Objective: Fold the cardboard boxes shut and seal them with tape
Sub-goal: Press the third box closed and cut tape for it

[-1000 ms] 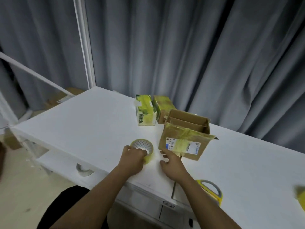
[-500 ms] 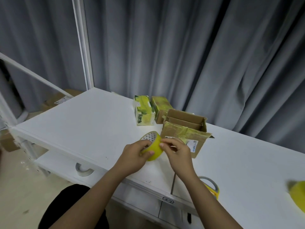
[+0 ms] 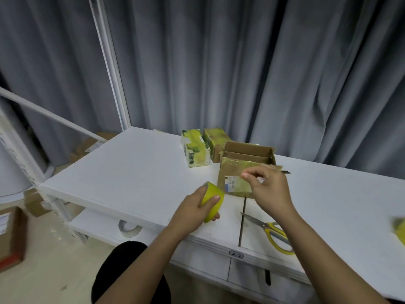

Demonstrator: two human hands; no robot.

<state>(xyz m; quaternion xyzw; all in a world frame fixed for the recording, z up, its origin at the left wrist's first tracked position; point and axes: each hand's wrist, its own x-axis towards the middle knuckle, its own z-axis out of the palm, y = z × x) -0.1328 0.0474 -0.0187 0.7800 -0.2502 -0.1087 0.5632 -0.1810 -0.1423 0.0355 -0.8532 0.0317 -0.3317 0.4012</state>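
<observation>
My left hand (image 3: 192,210) grips a yellow tape roll (image 3: 212,199) above the white table's (image 3: 135,172) front edge. To its right, my right hand (image 3: 268,189) pinches the free end of the tape and holds it up in front of an open cardboard box (image 3: 245,159). A clear strip runs between the roll and my fingers. The box's flaps stand open; a label and old yellow tape cover its front. Two small boxes wrapped in yellow tape, one white (image 3: 195,150) and one brown (image 3: 215,140), stand behind at the left of the open box.
Yellow-handled scissors (image 3: 270,230) lie near the table's front edge on the right. Another yellow roll (image 3: 400,230) shows at the right border. A tape roll (image 3: 129,228) sits on the lower shelf. Cardboard boxes (image 3: 11,235) lie on the floor at left. Grey curtains hang behind.
My left hand lifted the roll off the table. My right hand took the tape's end and pulled it up and to the right, away from the roll.
</observation>
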